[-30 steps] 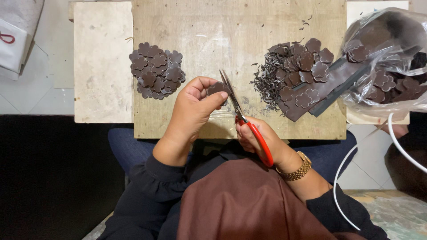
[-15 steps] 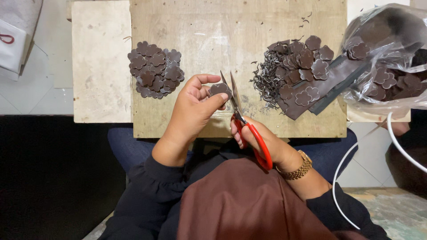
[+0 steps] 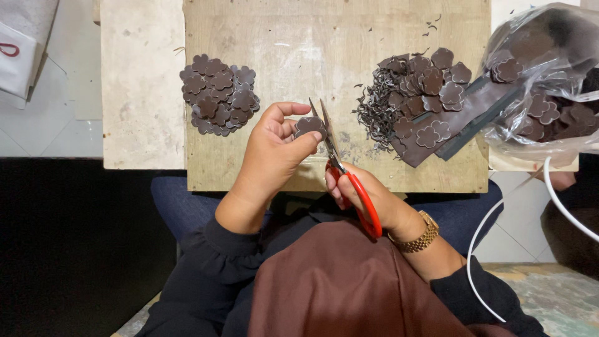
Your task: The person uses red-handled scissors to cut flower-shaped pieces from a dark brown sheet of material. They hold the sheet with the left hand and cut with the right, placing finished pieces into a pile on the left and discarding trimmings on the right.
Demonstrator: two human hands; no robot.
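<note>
I am holding a small dark brown flower-shaped cutout (image 3: 310,126) in my left hand (image 3: 274,156), my fingers (image 3: 306,141) clamped on it between thumb and fingertips, just above the near part of the wooden table (image 3: 299,43). My right hand (image 3: 362,196) is gripping the red-handled scissors (image 3: 340,168), fingers closed through the red loops; the blades are standing slightly parted, their tips touching the right edge of the cutout. To my left on the table a tidy pile of finished brown flowers (image 3: 218,95) is lying, well apart from my hands. To my right a looser heap of flower pieces (image 3: 430,81) is resting on a dark brown sheet (image 3: 437,140), with a tangle of thin trimmed shavings (image 3: 377,109) just beside it. At the far right a clear crumpled plastic bag (image 3: 549,68) is holding more brown flower shapes, its mouth lying over the table's edge. At the top left a white package (image 3: 19,50) with a small red mark is sitting on the pale tiled floor. A gold watch (image 3: 419,234) is sitting on my right wrist, and a white cable (image 3: 480,249) is curving past my right side
</note>
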